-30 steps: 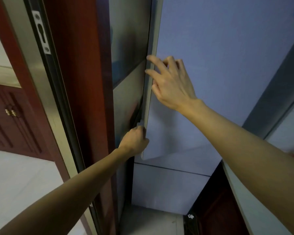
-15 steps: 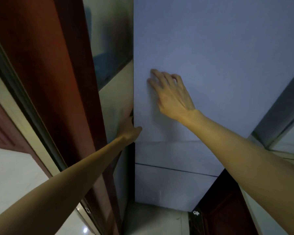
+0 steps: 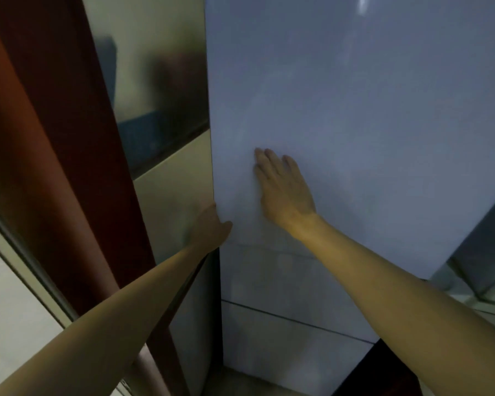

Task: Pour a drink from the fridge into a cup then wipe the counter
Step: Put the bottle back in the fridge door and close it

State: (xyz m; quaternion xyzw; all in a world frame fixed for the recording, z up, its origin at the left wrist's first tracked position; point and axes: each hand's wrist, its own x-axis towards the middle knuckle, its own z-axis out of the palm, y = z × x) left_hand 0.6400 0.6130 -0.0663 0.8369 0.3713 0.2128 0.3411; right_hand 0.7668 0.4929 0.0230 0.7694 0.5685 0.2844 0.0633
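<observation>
Head view: the upper fridge door point(image 3: 355, 124) is seen flush with the cabinet, pushed home by two bare hands. A second earlier its left edge stood ajar, with a dark gap showing; half a second earlier that gap was all but gone. The right hand point(image 3: 283, 190) is laid flat on the door's lower left part, its fingers point(image 3: 266, 164) straight, close together and pressed to the panel, nothing held. The left hand point(image 3: 210, 230) is set at the door's left edge near its bottom corner, thumb on the front face; its fingers are hidden round the edge against the fridge side point(image 3: 169, 195), so how they lie cannot be told.

The closing is judged to end the fridge stage of the task. No bottle, carton or cup is shown, and neither hand carries one, so the drink's place cannot be told: whatever the fridge holds is shut from sight behind the door. Below the door, two lower drawer fronts point(image 3: 283, 338) are also closed. Left of the door, beyond the fridge side, a reddish wooden door frame point(image 3: 69, 138) is seen.
</observation>
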